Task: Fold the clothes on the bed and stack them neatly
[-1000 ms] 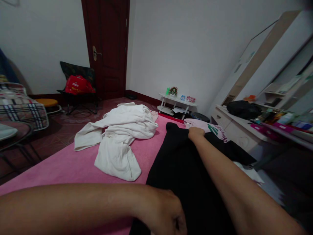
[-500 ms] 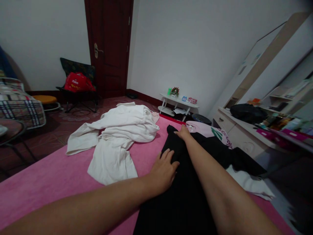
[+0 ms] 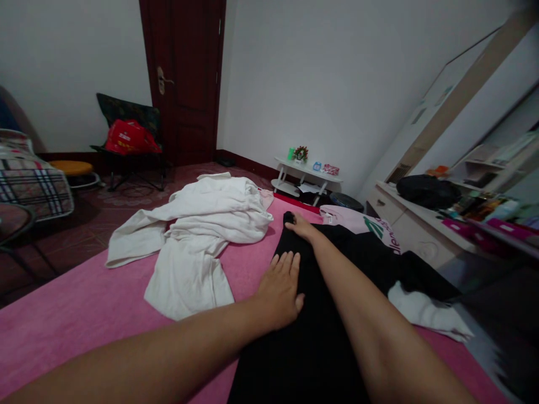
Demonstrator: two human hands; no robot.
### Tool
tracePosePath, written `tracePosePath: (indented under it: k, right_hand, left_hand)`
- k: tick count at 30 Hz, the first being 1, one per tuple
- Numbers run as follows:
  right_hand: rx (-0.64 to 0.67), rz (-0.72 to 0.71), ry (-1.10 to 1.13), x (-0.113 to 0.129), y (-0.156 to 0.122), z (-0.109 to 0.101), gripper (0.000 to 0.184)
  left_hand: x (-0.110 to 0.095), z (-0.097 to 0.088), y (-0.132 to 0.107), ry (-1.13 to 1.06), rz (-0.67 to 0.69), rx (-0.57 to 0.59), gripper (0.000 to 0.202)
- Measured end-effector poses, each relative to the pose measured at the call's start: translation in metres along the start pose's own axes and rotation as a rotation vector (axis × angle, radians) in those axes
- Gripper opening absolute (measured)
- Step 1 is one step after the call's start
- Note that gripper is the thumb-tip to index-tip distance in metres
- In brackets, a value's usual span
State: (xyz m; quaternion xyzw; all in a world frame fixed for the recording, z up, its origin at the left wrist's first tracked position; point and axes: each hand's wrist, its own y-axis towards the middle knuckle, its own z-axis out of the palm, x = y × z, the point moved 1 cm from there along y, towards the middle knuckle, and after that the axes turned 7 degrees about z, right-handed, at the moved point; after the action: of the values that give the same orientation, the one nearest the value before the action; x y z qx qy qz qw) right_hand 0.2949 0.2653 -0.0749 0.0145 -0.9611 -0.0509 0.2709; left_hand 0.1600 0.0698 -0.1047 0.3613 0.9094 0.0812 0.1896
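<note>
A long black garment [image 3: 307, 342] stretches away from me over the pink bed cover [image 3: 84, 314]; its exact kind is hard to tell. My left hand [image 3: 280, 289] lies flat on its left side, fingers extended. At the far end, my right hand [image 3: 300, 227] has thumb and fingers closed at the garment's upper left corner, where a bit of cloth bunches up. A rumpled white garment [image 3: 210, 219] with a long sleeve spread out lies to the left.
Right of the black garment lie a pink printed garment [image 3: 349, 215], more black cloth and a white piece of cloth [image 3: 429, 314]. Beyond the bed stand a small white table [image 3: 309, 173], a chair with a red bag [image 3: 130, 137] and a drawer cabinet [image 3: 404, 219].
My right hand has shifted left to the black garment's far corner. My left hand has flattened, its fingers straighter and closer together. The view has turned slightly.
</note>
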Motion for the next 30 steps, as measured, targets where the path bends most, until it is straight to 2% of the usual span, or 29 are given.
tracePosePath:
  k: [3, 6, 9, 11, 14, 16, 18, 20, 22, 24, 26, 30]
  right_hand:
    - [0.114, -0.049, 0.009, -0.006, -0.014, 0.008, 0.047]
    - [0.138, -0.099, 0.036, -0.008, -0.031, -0.009, 0.041]
    - [-0.027, -0.206, 0.001, -0.01, -0.059, -0.038, 0.032]
    - [-0.119, -0.332, -0.102, -0.015, -0.085, -0.052, 0.032]
    - [0.003, -0.538, -0.295, -0.026, -0.128, -0.053, 0.041]
    - [0.047, -0.563, -0.359, -0.033, -0.15, -0.047, 0.047]
    - [-0.057, -0.471, -0.338, -0.034, -0.166, -0.041, 0.049]
    - [-0.172, -0.309, -0.265, -0.03, -0.178, -0.037, 0.043]
    - [-0.156, -0.128, -0.155, -0.021, -0.192, -0.035, 0.031]
    - [0.008, 0.031, -0.018, -0.008, -0.209, -0.032, 0.022]
    - [0.211, 0.121, 0.094, 0.007, -0.232, -0.031, 0.024]
    - [0.489, 0.148, 0.141, 0.036, -0.288, -0.039, 0.042]
  left_hand:
    - [0.004, 0.0, 0.0, -0.009, -0.01, 0.043, 0.076]
    - [0.005, -0.001, -0.001, 0.009, 0.002, 0.046, 0.072]
    - [0.004, 0.0, -0.001, 0.015, 0.021, 0.056, 0.07]
    - [0.003, 0.0, -0.002, 0.013, 0.03, 0.056, 0.069]
    - [0.003, 0.0, -0.002, -0.004, 0.025, 0.037, 0.068]
    - [0.004, -0.002, -0.002, -0.038, 0.021, 0.017, 0.068]
    - [0.006, -0.005, -0.002, -0.096, 0.02, -0.011, 0.068]
    - [0.008, -0.007, -0.001, -0.168, 0.006, -0.057, 0.064]
    - [0.012, -0.007, 0.0, -0.228, -0.012, -0.097, 0.057]
    - [0.015, -0.007, 0.001, -0.255, -0.021, -0.1, 0.05]
    - [0.019, -0.007, 0.003, -0.25, -0.014, -0.082, 0.045]
    - [0.023, -0.015, 0.017, -0.177, 0.044, -0.045, 0.04]
